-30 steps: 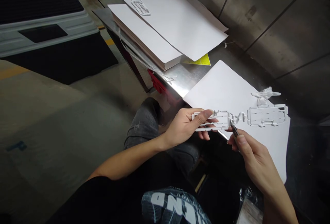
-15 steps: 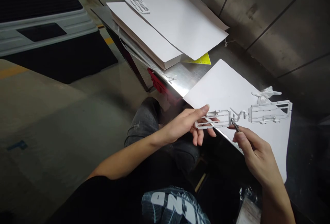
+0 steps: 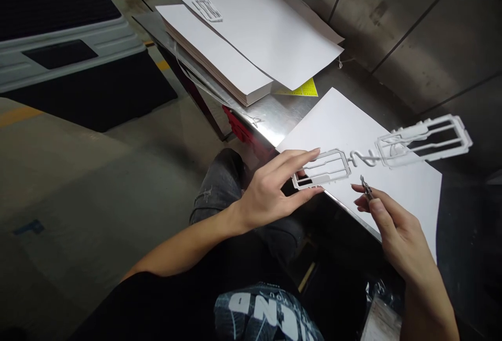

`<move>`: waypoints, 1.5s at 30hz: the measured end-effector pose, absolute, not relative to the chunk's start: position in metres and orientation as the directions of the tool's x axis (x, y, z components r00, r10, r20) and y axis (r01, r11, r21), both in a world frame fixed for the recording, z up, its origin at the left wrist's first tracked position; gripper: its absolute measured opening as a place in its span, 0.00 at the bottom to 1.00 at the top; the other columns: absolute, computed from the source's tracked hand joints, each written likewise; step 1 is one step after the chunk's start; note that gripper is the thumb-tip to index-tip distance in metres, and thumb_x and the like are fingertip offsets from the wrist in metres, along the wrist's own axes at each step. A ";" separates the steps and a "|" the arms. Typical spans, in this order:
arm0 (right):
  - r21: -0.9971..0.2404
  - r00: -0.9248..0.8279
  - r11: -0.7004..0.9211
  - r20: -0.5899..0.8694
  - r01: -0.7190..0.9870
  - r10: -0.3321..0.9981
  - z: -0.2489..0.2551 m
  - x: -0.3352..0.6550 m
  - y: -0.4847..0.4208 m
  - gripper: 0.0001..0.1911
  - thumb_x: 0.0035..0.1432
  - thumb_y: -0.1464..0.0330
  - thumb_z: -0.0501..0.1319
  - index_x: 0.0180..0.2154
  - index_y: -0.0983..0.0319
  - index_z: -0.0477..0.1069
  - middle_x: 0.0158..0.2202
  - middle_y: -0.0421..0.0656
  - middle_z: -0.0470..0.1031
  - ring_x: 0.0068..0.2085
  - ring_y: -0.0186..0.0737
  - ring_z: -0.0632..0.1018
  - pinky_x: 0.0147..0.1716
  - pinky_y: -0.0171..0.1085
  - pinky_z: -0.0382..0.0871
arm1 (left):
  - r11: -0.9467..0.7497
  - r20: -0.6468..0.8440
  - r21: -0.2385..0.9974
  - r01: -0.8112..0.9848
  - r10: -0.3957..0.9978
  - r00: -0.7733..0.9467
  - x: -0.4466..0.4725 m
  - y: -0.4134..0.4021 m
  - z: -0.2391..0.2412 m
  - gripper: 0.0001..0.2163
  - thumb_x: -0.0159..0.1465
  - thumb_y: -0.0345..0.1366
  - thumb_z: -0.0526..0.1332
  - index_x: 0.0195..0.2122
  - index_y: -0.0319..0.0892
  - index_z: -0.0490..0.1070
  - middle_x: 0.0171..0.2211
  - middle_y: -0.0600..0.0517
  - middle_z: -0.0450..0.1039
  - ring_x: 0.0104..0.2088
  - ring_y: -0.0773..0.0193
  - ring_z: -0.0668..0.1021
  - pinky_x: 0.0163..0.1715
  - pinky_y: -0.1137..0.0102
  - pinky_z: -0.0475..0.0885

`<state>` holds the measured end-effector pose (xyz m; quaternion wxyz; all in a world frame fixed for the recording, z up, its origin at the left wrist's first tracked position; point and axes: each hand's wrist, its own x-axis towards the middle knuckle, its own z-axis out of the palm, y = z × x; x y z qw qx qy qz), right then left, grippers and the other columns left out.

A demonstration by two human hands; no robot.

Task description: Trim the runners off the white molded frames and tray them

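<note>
My left hand (image 3: 270,189) grips the near end of a white plastic sprue (image 3: 349,162), thumb and fingers on opposite edges of its frame. Two rectangular frames with thin runners make up the sprue, joined by a curvy link. It is held up over a white sheet (image 3: 314,126), its far frame tilted upward to the right. In my right hand (image 3: 396,226) is a small pair of metal nippers (image 3: 367,188), pinched between thumb and fingers. The nippers' tip points up, just below the curvy link and apart from it. Part of a white piece behind the far frame is mostly hidden.
A stack of white board (image 3: 219,53) lies farther up the metal table (image 3: 270,121), with a loose sheet and another white sprue (image 3: 207,9) on top. A yellow triangular ruler (image 3: 306,89) pokes out beneath. A clear plastic bag (image 3: 380,315) is at lower right.
The nippers have come away from the sprue, down and slightly right. My left hand has turned the sprue, raising its far frame, which now covers most of the white plane-shaped piece.
</note>
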<state>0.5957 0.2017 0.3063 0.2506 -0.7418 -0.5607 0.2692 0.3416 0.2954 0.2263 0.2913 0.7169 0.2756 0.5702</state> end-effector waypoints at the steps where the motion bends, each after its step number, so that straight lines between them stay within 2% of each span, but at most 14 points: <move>1: -0.673 0.232 -0.255 -0.126 0.695 0.965 0.307 0.595 0.203 0.28 0.71 0.37 0.60 0.57 0.45 0.83 0.47 0.41 0.82 0.47 0.46 0.82 0.58 0.45 0.78 | -0.709 0.684 0.700 0.082 0.699 0.209 0.342 0.294 0.226 0.29 0.67 0.34 0.76 0.69 0.43 0.73 0.54 0.45 0.82 0.40 0.67 0.82 0.48 0.69 0.86; 5: -0.667 0.221 -0.268 -0.157 0.695 0.963 0.309 0.593 0.207 0.33 0.66 0.33 0.61 0.55 0.48 0.85 0.45 0.43 0.84 0.48 0.50 0.82 0.61 0.52 0.77 | -0.761 0.722 0.636 0.127 0.646 0.249 0.343 0.291 0.229 0.29 0.68 0.31 0.74 0.69 0.39 0.71 0.56 0.42 0.81 0.51 0.61 0.85 0.56 0.66 0.86; 8: -0.659 0.197 -0.247 -0.151 0.711 0.969 0.309 0.593 0.207 0.34 0.66 0.33 0.61 0.53 0.51 0.85 0.44 0.45 0.84 0.48 0.51 0.83 0.58 0.51 0.79 | -0.788 0.736 0.596 0.153 0.612 0.289 0.343 0.289 0.231 0.29 0.70 0.30 0.72 0.71 0.40 0.69 0.59 0.41 0.81 0.58 0.58 0.84 0.62 0.63 0.84; 13: -0.664 0.215 -0.248 -0.132 0.705 0.968 0.308 0.592 0.202 0.31 0.68 0.35 0.62 0.51 0.50 0.85 0.45 0.43 0.83 0.48 0.49 0.83 0.57 0.46 0.80 | -0.842 0.793 0.510 0.175 0.540 0.282 0.345 0.289 0.231 0.27 0.69 0.29 0.72 0.68 0.33 0.71 0.58 0.40 0.82 0.57 0.59 0.84 0.61 0.65 0.85; 17: -0.681 0.211 -0.227 -0.108 0.697 0.972 0.307 0.592 0.197 0.26 0.70 0.39 0.63 0.52 0.50 0.84 0.43 0.41 0.83 0.43 0.43 0.83 0.57 0.41 0.79 | -0.857 0.812 0.481 0.185 0.515 0.274 0.348 0.289 0.231 0.26 0.67 0.26 0.73 0.65 0.28 0.73 0.56 0.38 0.82 0.56 0.59 0.84 0.61 0.67 0.84; 23: -0.696 0.201 -0.181 -0.053 0.695 0.978 0.306 0.591 0.195 0.21 0.72 0.42 0.64 0.53 0.46 0.84 0.41 0.38 0.82 0.39 0.39 0.81 0.58 0.38 0.78 | -0.863 0.823 0.469 0.189 0.504 0.262 0.349 0.287 0.233 0.25 0.68 0.27 0.73 0.64 0.28 0.74 0.55 0.40 0.83 0.55 0.61 0.84 0.61 0.68 0.84; 30: -0.685 0.175 -0.146 -0.027 0.714 0.984 0.306 0.591 0.202 0.23 0.71 0.42 0.64 0.52 0.48 0.85 0.42 0.39 0.83 0.38 0.39 0.82 0.48 0.35 0.79 | -0.865 0.826 0.489 0.113 0.501 0.258 0.348 0.287 0.236 0.25 0.67 0.27 0.74 0.63 0.26 0.74 0.56 0.38 0.83 0.56 0.62 0.84 0.63 0.71 0.81; 34: -0.670 0.154 -0.117 -0.004 0.733 0.988 0.306 0.590 0.201 0.20 0.73 0.44 0.63 0.53 0.46 0.85 0.41 0.38 0.82 0.37 0.37 0.80 0.48 0.34 0.79 | -0.851 0.816 0.519 0.074 0.520 0.253 0.347 0.289 0.233 0.26 0.67 0.29 0.74 0.65 0.28 0.73 0.57 0.39 0.83 0.57 0.63 0.84 0.63 0.72 0.82; 39: -0.641 0.155 -0.105 0.022 0.761 0.988 0.306 0.588 0.200 0.19 0.73 0.44 0.64 0.52 0.44 0.86 0.41 0.36 0.83 0.32 0.36 0.77 0.52 0.35 0.79 | -0.859 0.813 0.494 0.135 0.512 0.277 0.347 0.289 0.230 0.27 0.66 0.28 0.75 0.64 0.25 0.74 0.57 0.38 0.83 0.57 0.61 0.84 0.65 0.71 0.80; 45: -0.649 0.195 -0.119 0.047 0.752 0.980 0.303 0.586 0.200 0.19 0.72 0.45 0.66 0.52 0.46 0.86 0.44 0.37 0.85 0.35 0.38 0.80 0.51 0.35 0.80 | -0.869 0.812 0.448 0.209 0.493 0.312 0.349 0.288 0.231 0.28 0.67 0.29 0.74 0.65 0.22 0.72 0.60 0.34 0.79 0.63 0.56 0.81 0.69 0.67 0.78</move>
